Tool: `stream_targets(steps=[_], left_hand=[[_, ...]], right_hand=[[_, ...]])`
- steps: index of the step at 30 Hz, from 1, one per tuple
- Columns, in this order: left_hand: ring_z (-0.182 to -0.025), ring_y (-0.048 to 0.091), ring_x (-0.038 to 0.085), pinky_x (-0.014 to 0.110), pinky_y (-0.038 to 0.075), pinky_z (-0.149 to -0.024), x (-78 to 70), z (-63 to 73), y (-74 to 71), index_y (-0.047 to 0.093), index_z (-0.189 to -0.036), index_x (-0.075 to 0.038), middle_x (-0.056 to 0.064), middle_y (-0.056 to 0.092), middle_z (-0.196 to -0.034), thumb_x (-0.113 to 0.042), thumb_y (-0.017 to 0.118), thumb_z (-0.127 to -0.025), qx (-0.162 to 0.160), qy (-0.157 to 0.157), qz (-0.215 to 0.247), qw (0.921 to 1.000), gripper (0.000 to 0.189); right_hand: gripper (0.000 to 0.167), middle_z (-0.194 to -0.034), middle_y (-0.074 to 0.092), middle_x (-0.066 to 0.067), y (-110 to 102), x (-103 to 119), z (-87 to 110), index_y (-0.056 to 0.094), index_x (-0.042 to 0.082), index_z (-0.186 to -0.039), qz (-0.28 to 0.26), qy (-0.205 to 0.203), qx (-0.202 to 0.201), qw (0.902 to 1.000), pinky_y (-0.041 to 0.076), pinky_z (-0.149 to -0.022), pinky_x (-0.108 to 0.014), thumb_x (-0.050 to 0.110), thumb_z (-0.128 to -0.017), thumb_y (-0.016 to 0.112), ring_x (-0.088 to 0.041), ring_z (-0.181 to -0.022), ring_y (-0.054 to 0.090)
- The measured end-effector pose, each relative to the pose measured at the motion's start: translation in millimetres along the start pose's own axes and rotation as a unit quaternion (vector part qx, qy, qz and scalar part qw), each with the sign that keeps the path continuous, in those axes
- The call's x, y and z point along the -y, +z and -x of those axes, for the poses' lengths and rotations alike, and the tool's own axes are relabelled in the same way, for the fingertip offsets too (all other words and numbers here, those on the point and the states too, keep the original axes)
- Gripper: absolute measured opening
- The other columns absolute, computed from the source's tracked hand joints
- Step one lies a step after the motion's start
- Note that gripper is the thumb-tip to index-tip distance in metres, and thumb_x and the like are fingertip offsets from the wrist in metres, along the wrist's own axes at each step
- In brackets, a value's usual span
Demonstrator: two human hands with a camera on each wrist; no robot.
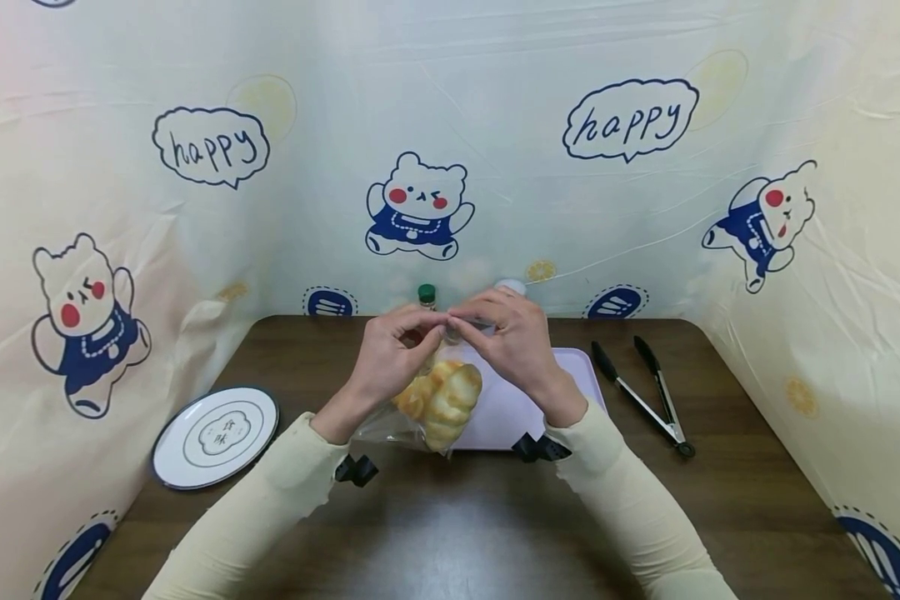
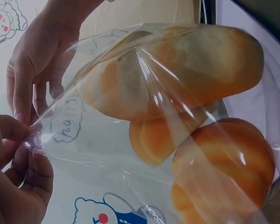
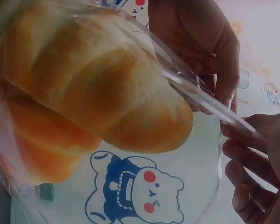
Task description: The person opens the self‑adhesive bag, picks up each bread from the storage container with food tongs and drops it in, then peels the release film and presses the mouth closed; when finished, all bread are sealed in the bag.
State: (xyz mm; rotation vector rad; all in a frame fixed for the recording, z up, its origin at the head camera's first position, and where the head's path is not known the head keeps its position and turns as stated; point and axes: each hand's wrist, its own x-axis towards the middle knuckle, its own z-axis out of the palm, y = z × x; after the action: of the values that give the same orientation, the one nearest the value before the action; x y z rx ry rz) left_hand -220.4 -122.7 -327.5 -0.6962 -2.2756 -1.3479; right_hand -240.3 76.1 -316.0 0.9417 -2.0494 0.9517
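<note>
A clear plastic bag (image 1: 388, 427) hangs over the table with several pieces of bread inside. Its top edge is pinched between thumb and fingers by my left hand (image 1: 392, 352) and my right hand (image 1: 519, 343), whose fingertips meet. In the left wrist view the film gathers into a small bunch at the fingertips, and a long bread (image 2: 177, 70) lies above a round golden bun (image 2: 226, 163), with another piece partly hidden between them. From the right wrist, a ridged bread (image 3: 98, 79) shows close up through the film, an orange-brown piece (image 3: 51, 140) below it.
Behind the bag lies a lilac tray (image 1: 573, 362) on the brown table (image 1: 450, 533). Black-tipped tongs (image 1: 648, 404) lie spread at the right. A white, dark-rimmed plate (image 1: 176, 446) is at the left. A green-capped bottle (image 1: 427, 293) stands at the back, partly hidden by my hands.
</note>
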Motion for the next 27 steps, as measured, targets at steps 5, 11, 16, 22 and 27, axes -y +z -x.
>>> stream_targets(steps=[5, 11, 16, 22, 27], left_hand=[[-0.071, 0.06, 0.015, 0.027, 0.056, -0.064, -2.0, 1.0, -0.2, 0.078, -0.107, -0.013, 0.003, 0.07, -0.086, -0.012, 0.068, -0.093, 0.002, 0.001, 0.002, 1.0, 0.017], [-0.071, 0.059, 0.015, 0.025, 0.055, -0.064, -3.1, 2.6, -0.8, 0.078, -0.108, -0.013, 0.003, 0.067, -0.082, -0.009, 0.068, -0.093, 0.005, 0.0, 0.0, 1.0, 0.019], [-0.07, 0.059, 0.015, 0.025, 0.056, -0.065, -1.8, 2.9, -0.6, 0.078, -0.111, -0.013, 0.004, 0.068, -0.084, -0.011, 0.068, -0.093, 0.003, 0.005, -0.003, 1.0, 0.02], [-0.071, 0.061, 0.013, 0.024, 0.056, -0.064, -0.9, 2.6, -0.4, 0.077, -0.114, -0.016, 0.001, 0.071, -0.088, -0.012, 0.068, -0.093, -0.003, 0.001, -0.012, 0.9999, 0.023], [-0.07, 0.061, 0.012, 0.024, 0.055, -0.063, -2.5, 1.7, -0.6, 0.077, -0.112, -0.015, 0.0, 0.071, -0.086, -0.014, 0.069, -0.092, -0.007, -0.004, -0.015, 0.9999, 0.021]], right_hand=[[0.012, -0.091, 0.077, 0.003, -1.1, -1.2, 0.6, 0.081, 0.016, -0.095, -0.008, -0.012, 0.004, 0.9999, 0.051, -0.067, -0.026, 0.024, -0.088, 0.077, -0.011, -0.084, 0.065], [0.009, -0.089, 0.077, 0.003, -1.2, -2.5, 0.7, 0.081, 0.016, -0.093, -0.021, -0.012, 0.002, 0.9997, 0.053, -0.069, -0.027, 0.022, -0.089, 0.076, -0.011, -0.084, 0.067], [0.009, -0.09, 0.077, 0.001, -1.7, -2.3, 0.3, 0.08, 0.014, -0.092, -0.034, 0.005, 0.003, 0.9994, 0.054, -0.07, -0.029, 0.02, -0.091, 0.074, -0.012, -0.083, 0.067], [0.009, -0.091, 0.076, 0.001, -3.9, -2.5, 0.1, 0.078, 0.013, -0.093, -0.036, 0.019, 0.003, 0.9992, 0.056, -0.071, -0.029, 0.02, -0.092, 0.073, -0.011, -0.084, 0.068], [0.013, -0.094, 0.077, 0.002, -2.3, -3.6, 0.5, 0.079, 0.014, -0.097, -0.034, 0.006, -0.005, 0.9994, 0.056, -0.073, -0.027, 0.022, -0.087, 0.078, -0.011, -0.086, 0.068]])
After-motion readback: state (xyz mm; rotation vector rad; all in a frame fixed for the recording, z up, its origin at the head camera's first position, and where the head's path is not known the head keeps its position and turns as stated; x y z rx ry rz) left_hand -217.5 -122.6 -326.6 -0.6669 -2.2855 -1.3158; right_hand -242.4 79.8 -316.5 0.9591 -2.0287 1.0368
